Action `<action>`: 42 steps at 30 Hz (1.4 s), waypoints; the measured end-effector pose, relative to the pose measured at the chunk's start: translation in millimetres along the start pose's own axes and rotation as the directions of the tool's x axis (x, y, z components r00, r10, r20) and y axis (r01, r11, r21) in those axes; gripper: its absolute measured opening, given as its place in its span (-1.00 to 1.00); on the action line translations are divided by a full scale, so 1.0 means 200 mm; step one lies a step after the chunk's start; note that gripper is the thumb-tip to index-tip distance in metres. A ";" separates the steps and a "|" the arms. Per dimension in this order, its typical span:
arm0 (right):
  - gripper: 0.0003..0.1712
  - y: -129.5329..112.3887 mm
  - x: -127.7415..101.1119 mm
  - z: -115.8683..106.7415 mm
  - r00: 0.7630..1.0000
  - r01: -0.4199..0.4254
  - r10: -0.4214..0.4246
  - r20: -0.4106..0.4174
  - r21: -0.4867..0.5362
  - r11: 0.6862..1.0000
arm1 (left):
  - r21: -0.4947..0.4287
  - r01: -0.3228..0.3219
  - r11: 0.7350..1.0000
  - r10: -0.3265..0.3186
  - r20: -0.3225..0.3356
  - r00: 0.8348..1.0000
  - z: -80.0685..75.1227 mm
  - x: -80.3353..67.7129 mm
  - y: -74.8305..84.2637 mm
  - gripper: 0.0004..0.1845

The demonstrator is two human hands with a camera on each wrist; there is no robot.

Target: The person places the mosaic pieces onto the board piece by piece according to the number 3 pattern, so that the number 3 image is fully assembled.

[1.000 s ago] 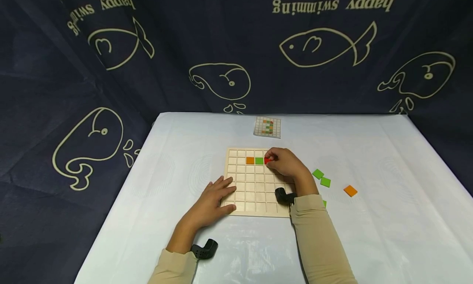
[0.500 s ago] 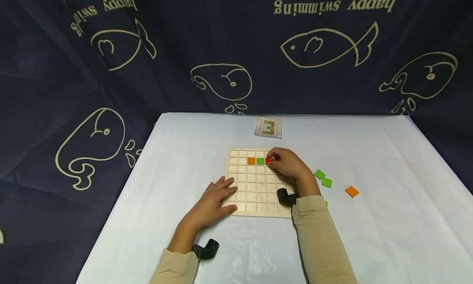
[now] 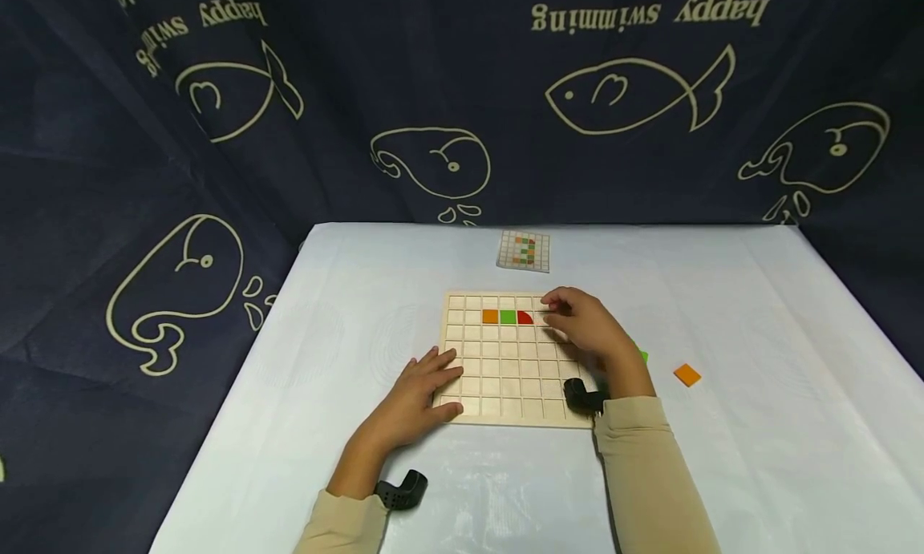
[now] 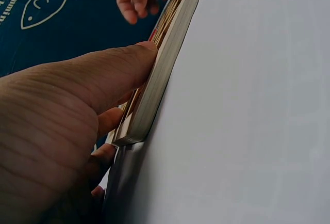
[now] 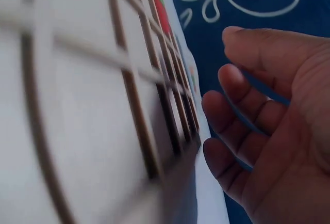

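A wooden grid board (image 3: 498, 367) lies on the white table. In its second row sit an orange square tile (image 3: 490, 317), a green square tile (image 3: 508, 317) and a red quarter-round tile (image 3: 524, 317), side by side. My left hand (image 3: 411, 395) rests on the board's left edge with spread fingers; the left wrist view shows its thumb (image 4: 118, 69) along the rim. Just right of the red tile, my right hand (image 3: 588, 321) hovers over the board's upper right part. Its fingers are loosely bent and hold nothing, as the right wrist view shows.
A small pattern card (image 3: 523, 251) with a coloured grid lies behind the board. To the right are an orange tile (image 3: 687, 374) and a green tile (image 3: 645, 356), the latter partly behind the right arm. A dark printed cloth (image 3: 325, 169) hangs behind the table.
My right hand has let go of the red tile and moved right, leaving it in its cell. The right forearm now covers most of the loose green tiles. My left hand stays put.
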State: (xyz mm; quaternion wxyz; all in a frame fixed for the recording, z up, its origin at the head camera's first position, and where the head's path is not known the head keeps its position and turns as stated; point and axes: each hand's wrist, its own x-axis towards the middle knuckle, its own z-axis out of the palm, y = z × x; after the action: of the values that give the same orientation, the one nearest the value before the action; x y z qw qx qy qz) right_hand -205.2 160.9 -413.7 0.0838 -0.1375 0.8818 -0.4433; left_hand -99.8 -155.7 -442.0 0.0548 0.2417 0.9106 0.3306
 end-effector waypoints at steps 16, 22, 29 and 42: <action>-0.61 0.13 -0.25 -0.22 0.991 -0.108 0.098 -0.095 -0.110 0.988 | -0.003 -0.023 1.000 0.022 -0.016 1.000 0.00 0.00 -0.01 -0.40; -0.59 0.17 -0.32 -0.26 0.985 -0.132 0.117 -0.124 -0.125 0.983 | -0.003 -0.030 1.000 0.030 -0.016 0.999 0.01 0.00 -0.01 -0.40; -0.53 0.22 -0.38 -0.27 0.983 -0.167 0.154 -0.102 -0.136 0.977 | -0.003 -0.036 0.999 0.036 -0.015 0.999 0.00 0.00 0.00 -0.41; -0.51 0.28 -0.39 -0.25 0.979 -0.192 0.181 -0.096 -0.122 0.974 | -0.003 -0.037 0.999 0.037 -0.012 0.999 0.00 0.00 0.00 -0.41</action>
State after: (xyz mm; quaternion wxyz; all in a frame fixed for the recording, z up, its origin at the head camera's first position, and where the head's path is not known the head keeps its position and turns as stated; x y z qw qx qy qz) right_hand -155.2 255.3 -427.1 0.0785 -0.0405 0.9208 -0.3799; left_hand -99.5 -155.4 -441.9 0.0437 0.2563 0.9057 0.3347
